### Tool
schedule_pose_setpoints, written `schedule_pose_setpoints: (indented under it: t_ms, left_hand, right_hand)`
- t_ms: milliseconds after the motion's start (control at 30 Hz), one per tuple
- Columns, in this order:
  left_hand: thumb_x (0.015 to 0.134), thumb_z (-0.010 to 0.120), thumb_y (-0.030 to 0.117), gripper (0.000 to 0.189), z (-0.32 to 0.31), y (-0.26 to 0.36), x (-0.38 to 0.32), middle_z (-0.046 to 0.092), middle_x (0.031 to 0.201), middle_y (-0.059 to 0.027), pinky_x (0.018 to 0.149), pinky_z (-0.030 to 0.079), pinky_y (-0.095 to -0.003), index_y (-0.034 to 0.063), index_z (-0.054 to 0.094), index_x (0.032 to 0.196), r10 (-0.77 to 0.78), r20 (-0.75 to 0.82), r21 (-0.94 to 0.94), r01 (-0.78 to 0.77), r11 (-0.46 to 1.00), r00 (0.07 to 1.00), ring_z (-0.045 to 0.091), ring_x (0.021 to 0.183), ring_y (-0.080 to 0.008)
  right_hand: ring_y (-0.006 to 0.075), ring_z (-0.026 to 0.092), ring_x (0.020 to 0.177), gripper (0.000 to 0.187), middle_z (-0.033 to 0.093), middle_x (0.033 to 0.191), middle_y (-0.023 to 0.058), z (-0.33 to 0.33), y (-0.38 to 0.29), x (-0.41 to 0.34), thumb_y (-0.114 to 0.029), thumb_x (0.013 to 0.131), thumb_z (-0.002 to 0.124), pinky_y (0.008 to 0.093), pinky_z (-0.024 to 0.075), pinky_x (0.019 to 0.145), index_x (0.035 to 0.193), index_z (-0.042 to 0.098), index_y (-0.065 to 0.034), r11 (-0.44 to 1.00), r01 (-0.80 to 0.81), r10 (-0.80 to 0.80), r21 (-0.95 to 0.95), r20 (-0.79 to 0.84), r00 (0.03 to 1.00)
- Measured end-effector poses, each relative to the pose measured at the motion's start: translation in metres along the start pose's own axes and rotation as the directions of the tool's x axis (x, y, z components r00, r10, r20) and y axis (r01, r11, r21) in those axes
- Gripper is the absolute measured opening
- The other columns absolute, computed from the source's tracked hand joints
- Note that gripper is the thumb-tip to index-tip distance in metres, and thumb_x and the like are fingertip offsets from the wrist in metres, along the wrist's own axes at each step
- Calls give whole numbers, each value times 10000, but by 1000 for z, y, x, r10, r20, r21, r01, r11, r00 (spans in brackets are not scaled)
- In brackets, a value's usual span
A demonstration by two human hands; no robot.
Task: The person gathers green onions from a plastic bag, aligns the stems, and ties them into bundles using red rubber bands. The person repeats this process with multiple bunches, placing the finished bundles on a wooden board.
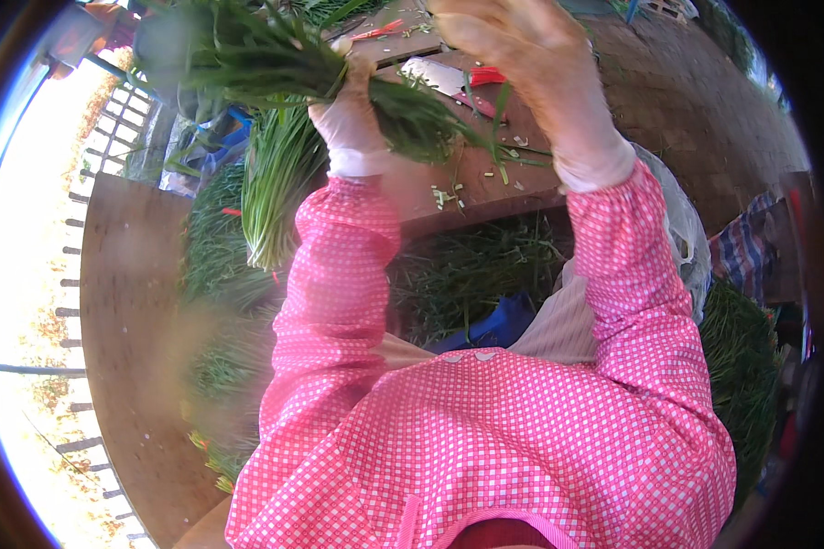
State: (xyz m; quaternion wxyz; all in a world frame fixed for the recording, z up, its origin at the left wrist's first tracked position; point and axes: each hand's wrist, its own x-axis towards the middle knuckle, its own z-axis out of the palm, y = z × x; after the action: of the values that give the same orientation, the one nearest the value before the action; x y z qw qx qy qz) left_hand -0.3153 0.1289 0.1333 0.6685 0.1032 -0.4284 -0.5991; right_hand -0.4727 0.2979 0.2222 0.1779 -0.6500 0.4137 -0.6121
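Note:
My left hand (354,113), in a pale glove, is closed around a bunch of long green leaves (268,68), probably garlic chives, above a low wooden table (481,189). Leaves stick out on both sides of the fist. My right hand (522,41), also gloved, is raised at the top edge of the view; it is blurred and its fingertips are cut off. Between the hands, a knife with a broad blade (431,74) and a pink handle (477,104) lies on the table. Beside it are red ties (487,75). Another bunch with pale stems (275,199) hangs over the table's left edge.
Heaps of green leaves lie at left (213,240), under the table (481,274) and at right (738,370). Cut stem bits (446,197) litter the tabletop. A clear plastic bag (683,226) is by my right arm. Brick paving (673,103) stretches beyond.

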Motion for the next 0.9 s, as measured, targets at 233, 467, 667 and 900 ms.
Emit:
schedule_pose_setpoints:
  t_ms: [233, 467, 667, 900]
  left_hand:
    - [873, 742, 103, 217, -79, 50, 19, 660, 842, -21, 756, 529, -314, 59, 699, 1082, -27, -210, 121, 53, 991, 977, 618, 753, -147]
    - [957, 656, 164, 346, -125, 93, 12, 648, 899, 4, 857, 559, -382, 31, 595, 1270, -91, -125, -99, 79, 992, 988, 649, 838, -148]
    - [956, 673, 170, 439, -143, 110, -15, 652, 925, 0, 857, 544, -333, 27, 531, 1345, -108, -86, -258, 82, 963, 990, 637, 900, -156]
    - [937, 688, 142, 450, -182, 144, -26, 634, 932, -18, 838, 541, -337, 25, 535, 1344, -124, -38, -415, 97, 905, 992, 606, 880, -154]
  right_hand:
    - [117, 648, 1035, 508, 701, 1165, 83, -40, 145, -89, -278, 992, 671, 274, 526, 930, 1403, 552, -5, 907, -421, 420, 10, 40, 906]
    - [328, 626, 1213, 773, 656, 1306, 195, 34, 165, -108, -650, 921, 589, 422, 468, 1037, 1318, 621, 13, 880, -339, 405, -333, 151, 902]
    - [356, 676, 997, 485, 718, 1040, 159, 105, 125, -99, -544, 937, 614, 448, 524, 869, 1079, 733, -95, 695, -229, 293, -681, -22, 956]
    - [334, 676, 774, 292, 704, 835, 154, 94, 150, -134, -344, 969, 646, 399, 523, 723, 921, 752, -76, 927, -324, 315, -190, -75, 946]
